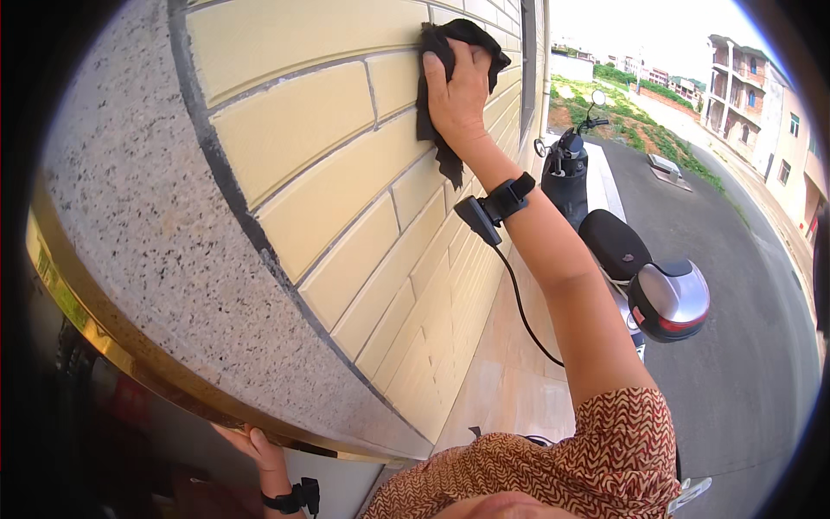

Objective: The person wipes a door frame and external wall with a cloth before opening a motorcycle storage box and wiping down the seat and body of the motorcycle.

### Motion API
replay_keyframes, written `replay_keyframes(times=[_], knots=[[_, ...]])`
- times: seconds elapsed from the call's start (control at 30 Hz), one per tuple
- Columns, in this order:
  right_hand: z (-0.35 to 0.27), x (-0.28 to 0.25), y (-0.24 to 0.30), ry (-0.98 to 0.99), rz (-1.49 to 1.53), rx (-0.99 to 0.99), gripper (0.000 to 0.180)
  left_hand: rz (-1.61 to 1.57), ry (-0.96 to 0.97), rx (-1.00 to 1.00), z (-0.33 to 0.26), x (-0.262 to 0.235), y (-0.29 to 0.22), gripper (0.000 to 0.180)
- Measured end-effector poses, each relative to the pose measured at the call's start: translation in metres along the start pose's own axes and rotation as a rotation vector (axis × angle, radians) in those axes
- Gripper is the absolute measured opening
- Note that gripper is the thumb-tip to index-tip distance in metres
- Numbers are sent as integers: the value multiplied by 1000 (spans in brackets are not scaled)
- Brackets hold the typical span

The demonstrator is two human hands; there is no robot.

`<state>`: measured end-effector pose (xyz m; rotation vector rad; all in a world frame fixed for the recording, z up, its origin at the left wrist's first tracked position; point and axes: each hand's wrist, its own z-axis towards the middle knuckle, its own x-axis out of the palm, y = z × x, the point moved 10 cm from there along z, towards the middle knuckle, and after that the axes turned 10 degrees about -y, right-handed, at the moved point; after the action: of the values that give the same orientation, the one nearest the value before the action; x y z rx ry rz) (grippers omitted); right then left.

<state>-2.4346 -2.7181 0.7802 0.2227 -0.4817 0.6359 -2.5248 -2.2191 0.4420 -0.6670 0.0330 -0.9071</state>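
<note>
Pressing a dark, crumpled cloth rag (445, 52) flat against the wall of pale yellow rectangular tiles (346, 173), near the top centre of the frame, with the right hand (458, 91); palm and spread fingers lying over the rag, pinning it to the tile rather than clenching it, a loose tail of fabric hanging down past the wrist. Strapped round the right forearm, just below the hand, a black band carrying a small black device (494, 208), with a thin black cable (527, 320) trailing down toward the patterned red-and-cream sleeve (622, 450) at the lower right. Running diagonally across the left half of the frame, a broad band of speckled grey granite (147, 242), edged below by a shiny brass-coloured strip (95, 333). Curling up under that strip at the bottom centre, the left hand (255, 445) (only partly in view, a black strap on its wrist too), fingers hooked against the ledge, holding nothing that can be made out. Parked right of centre beside the wall, a dark scooter (605, 233) with a black seat and a silver rear box with a red light, standing on grey pavement (735, 285).
</note>
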Motion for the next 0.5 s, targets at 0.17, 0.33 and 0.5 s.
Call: replay_keyframes(times=[0.17,0.33,0.5], knots=[[63,42,-327,20,17,293,55,72,-101,-63,-44,147,-16,71],[10,80,-508,86,-240,510,78,-71,-74,-300,-84,130,29,50],[-62,2,-565,-90,-285,600,83,-320,-126,-528,-125,20,85,55]])
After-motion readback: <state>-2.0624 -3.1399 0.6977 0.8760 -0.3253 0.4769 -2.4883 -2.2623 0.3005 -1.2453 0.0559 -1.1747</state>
